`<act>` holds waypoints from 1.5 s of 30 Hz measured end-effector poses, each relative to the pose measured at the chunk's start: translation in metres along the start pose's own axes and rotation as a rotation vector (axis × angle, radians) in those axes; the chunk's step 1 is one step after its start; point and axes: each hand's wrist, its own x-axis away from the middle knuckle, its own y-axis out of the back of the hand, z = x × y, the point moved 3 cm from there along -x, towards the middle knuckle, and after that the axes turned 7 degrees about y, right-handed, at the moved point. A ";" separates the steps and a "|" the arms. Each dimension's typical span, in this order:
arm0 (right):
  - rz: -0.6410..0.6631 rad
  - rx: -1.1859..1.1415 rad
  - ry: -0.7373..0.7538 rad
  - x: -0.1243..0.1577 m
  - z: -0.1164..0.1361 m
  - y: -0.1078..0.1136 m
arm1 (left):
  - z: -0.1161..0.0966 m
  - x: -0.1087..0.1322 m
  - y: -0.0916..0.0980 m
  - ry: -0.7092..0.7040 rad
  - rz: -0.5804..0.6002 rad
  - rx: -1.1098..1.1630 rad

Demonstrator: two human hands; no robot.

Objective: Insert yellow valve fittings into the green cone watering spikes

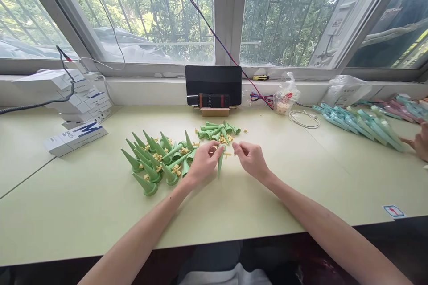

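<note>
My left hand is closed on a green plastic cone spike, whose tip points down toward me. Just to its right, my right hand is pinched shut; whatever sits between its fingertips is too small to name. Between the two hands is a small yellow T-shaped piece. Left of my left hand, several green cones stand or lie in a group, with yellow fittings among them. Beyond my hands is a smaller pile of green cones, with more little yellow pieces beside it.
A phone leans on a dark tablet by the window. White boxes are stacked at the left. A bagged item, a coiled white cable and bagged teal items lie rightward, near another person's hand.
</note>
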 end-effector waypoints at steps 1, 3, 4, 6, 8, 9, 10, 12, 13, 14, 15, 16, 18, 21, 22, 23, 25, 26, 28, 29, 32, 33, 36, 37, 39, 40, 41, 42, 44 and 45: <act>-0.021 0.012 -0.011 -0.001 -0.002 0.002 | 0.001 0.000 -0.001 -0.039 -0.033 -0.079; -0.039 0.028 -0.030 -0.003 -0.006 0.004 | 0.004 0.001 -0.002 -0.087 -0.073 -0.198; -0.041 0.033 -0.036 -0.004 -0.008 0.005 | 0.005 0.001 -0.003 -0.098 -0.078 -0.231; -0.035 0.038 -0.041 -0.005 -0.010 0.005 | 0.009 0.001 -0.004 -0.108 -0.084 -0.258; -0.026 0.043 -0.041 -0.005 -0.012 0.004 | 0.011 0.001 -0.004 -0.109 -0.092 -0.269; -0.022 0.045 -0.040 -0.005 -0.012 0.003 | 0.012 0.001 -0.004 -0.104 -0.095 -0.279; -0.018 0.046 -0.039 -0.004 -0.013 0.003 | 0.012 0.000 -0.003 -0.098 -0.098 -0.295; -0.013 0.046 -0.037 -0.004 -0.014 0.002 | 0.013 0.000 -0.003 -0.083 -0.101 -0.336; -0.010 0.046 -0.036 -0.004 -0.014 0.002 | 0.013 0.000 -0.003 -0.077 -0.102 -0.356; -0.008 0.047 -0.035 -0.004 -0.014 0.001 | 0.013 0.000 -0.003 -0.074 -0.105 -0.374; -0.007 0.049 -0.036 -0.004 -0.014 0.001 | 0.013 0.001 -0.003 -0.073 -0.111 -0.385; -0.005 0.050 -0.038 -0.004 -0.014 0.001 | 0.012 0.001 -0.002 -0.074 -0.116 -0.389; 0.001 0.048 -0.045 -0.004 -0.014 0.001 | 0.010 0.002 -0.002 -0.071 -0.126 -0.373; 0.009 0.047 -0.053 -0.004 -0.014 0.001 | 0.005 0.002 0.001 -0.061 -0.152 -0.331; 0.014 0.053 -0.051 -0.003 -0.014 0.001 | 0.003 0.002 0.002 -0.064 -0.174 -0.323; 0.020 0.061 -0.046 -0.003 -0.015 0.000 | 0.001 0.002 0.004 -0.074 -0.195 -0.317; 0.044 0.084 -0.023 -0.003 -0.017 -0.001 | -0.003 0.002 0.008 -0.096 -0.243 -0.303; 0.061 0.095 -0.005 -0.003 -0.018 -0.001 | -0.004 0.002 0.010 -0.106 -0.262 -0.299; 0.101 0.114 0.040 -0.003 -0.020 -0.003 | -0.004 0.002 0.012 -0.119 -0.288 -0.304; 0.119 0.121 0.062 -0.004 -0.021 -0.004 | -0.004 0.002 0.012 -0.123 -0.296 -0.317; 0.150 0.143 0.111 -0.004 -0.024 -0.007 | -0.003 0.002 0.013 -0.119 -0.315 -0.382; 0.156 0.151 0.120 -0.005 -0.025 -0.007 | -0.003 0.002 0.013 -0.113 -0.322 -0.403; 0.172 0.175 0.141 -0.005 -0.030 -0.009 | -0.001 0.001 0.014 -0.092 -0.323 -0.434; 0.176 0.184 0.150 -0.005 -0.031 -0.009 | 0.000 0.001 0.014 -0.082 -0.315 -0.433; 0.185 0.206 0.174 -0.006 -0.034 -0.011 | 0.002 0.000 0.014 -0.056 -0.297 -0.429; 0.189 0.218 0.190 -0.006 -0.035 -0.011 | 0.003 0.000 0.014 -0.043 -0.289 -0.428; 0.191 0.231 0.205 -0.007 -0.035 -0.012 | 0.004 0.000 0.014 -0.033 -0.284 -0.429; 0.192 0.242 0.218 -0.008 -0.036 -0.012 | 0.004 -0.001 0.013 -0.029 -0.283 -0.430; 0.193 0.257 0.236 -0.010 -0.036 -0.013 | 0.004 -0.001 0.012 -0.046 -0.291 -0.431; 0.195 0.261 0.242 -0.011 -0.036 -0.013 | 0.004 -0.001 0.012 -0.067 -0.299 -0.432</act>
